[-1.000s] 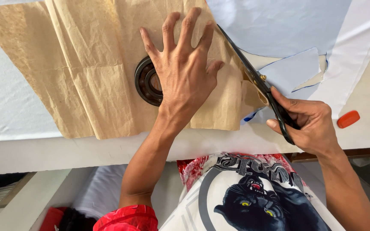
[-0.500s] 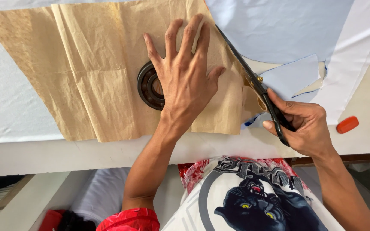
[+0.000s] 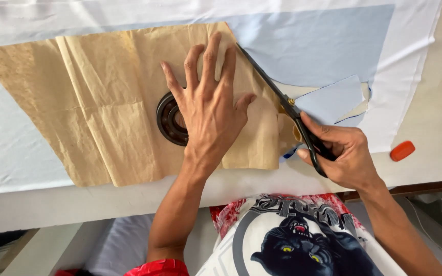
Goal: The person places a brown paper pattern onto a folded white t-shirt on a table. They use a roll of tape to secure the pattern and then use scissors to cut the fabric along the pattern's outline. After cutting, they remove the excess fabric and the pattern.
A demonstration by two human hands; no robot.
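One brown paper pattern (image 3: pixel 103 107), one round weight (image 3: pixel 170 118), one scissors (image 3: pixel 282 102), two hands

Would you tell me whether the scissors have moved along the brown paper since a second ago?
Yes. The scissors have advanced up along the brown paper edge, away from the table's near edge.

Tailoring or garment-cutting workshop. Showing it: long white cutting table (image 3: pixel 436 102) spanning the view; pale blue fabric (image 3: pixel 323 46) lying flat from 12 to 2 o'clock; creased brown paper pattern (image 3: pixel 93 102) resting over it from 9 to 12; dark metal ring weight (image 3: pixel 167 120) pinning the pattern at centre; black tailor's shears (image 3: pixel 282 102) running along the pattern edge; orange chalk piece (image 3: pixel 402 151) sitting at 3 o'clock.
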